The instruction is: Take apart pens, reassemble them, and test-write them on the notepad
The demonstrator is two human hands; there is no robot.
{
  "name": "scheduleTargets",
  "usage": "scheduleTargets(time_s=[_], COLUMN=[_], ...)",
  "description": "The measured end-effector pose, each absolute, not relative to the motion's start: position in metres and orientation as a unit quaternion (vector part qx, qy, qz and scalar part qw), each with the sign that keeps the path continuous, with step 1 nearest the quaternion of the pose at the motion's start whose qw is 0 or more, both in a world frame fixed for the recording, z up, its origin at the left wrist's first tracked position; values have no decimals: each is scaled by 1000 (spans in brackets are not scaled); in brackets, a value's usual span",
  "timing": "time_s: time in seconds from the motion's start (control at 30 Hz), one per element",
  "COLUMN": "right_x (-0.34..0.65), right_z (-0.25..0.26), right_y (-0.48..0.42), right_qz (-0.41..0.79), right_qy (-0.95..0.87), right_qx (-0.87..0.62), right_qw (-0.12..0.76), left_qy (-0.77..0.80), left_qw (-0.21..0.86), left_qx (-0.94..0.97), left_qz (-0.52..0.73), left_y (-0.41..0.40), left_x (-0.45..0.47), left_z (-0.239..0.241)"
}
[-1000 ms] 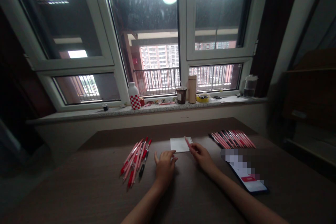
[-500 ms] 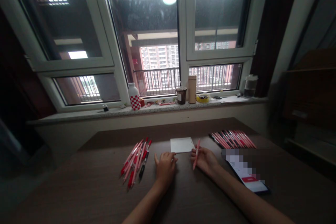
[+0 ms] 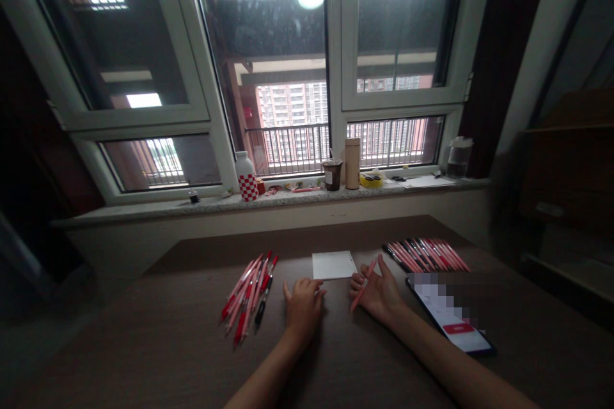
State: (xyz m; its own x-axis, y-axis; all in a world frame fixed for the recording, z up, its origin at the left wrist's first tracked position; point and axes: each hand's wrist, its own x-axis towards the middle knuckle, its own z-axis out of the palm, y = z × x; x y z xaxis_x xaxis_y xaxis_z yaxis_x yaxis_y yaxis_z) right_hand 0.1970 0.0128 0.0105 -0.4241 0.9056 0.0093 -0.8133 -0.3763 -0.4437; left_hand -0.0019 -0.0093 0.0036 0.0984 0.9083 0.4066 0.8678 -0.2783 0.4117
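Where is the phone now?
In the head view, the phone lies at right on the table, beside the right forearm and below the row of pens.

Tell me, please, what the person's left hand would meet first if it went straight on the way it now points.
The left hand would probably meet the lined paper first, around its near left corner, though the hand's height is unclear and it might pass just above.

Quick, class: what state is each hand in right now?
Left hand: open, fingers loosely bent, nothing visible in it.
Right hand: holding a pink pen, thumb extended.
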Motion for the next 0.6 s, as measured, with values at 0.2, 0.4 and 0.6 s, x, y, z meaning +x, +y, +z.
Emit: scheduleTargets(time_s=[0.2,0.4,0.6], right_x=[198,198,199], right_z=[7,8,5], right_y=[14,15,17], right_qz=[810,806,801], right_qy=[-210,-202,-212], right_qx=[-114,-110,-103], right_qw=[536,545,550], left_qy=[606,603,597], left_qw=[18,29,40], left_qx=[744,744,745], left_qz=[281,286,294], left_y=[-9,-10,-8], left_x=[-2,-2,-1], left_z=[3,5,2])
